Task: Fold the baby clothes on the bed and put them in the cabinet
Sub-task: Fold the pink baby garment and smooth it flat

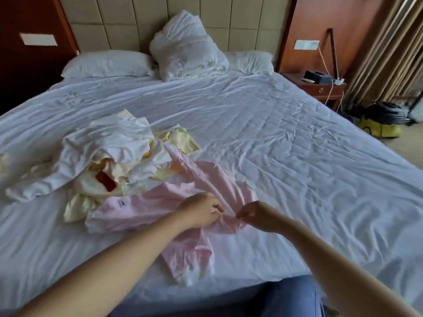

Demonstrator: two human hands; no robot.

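Note:
A pale pink baby garment (160,202) lies crumpled on the white bed sheet (286,145) near the front edge. My left hand (201,212) and my right hand (258,216) each pinch a fold of the pink fabric close together at its middle. To the left sits a loose pile of baby clothes (103,156) in white and pale yellow, with a red patch showing in it. One end of the pink garment runs up under that pile. No cabinet is in view.
White pillows (107,64) and a bunched white duvet (187,46) lie at the padded headboard. A wooden nightstand (320,86) with small items and a cable stands at the right. Bags (380,128) sit on the floor by the curtains.

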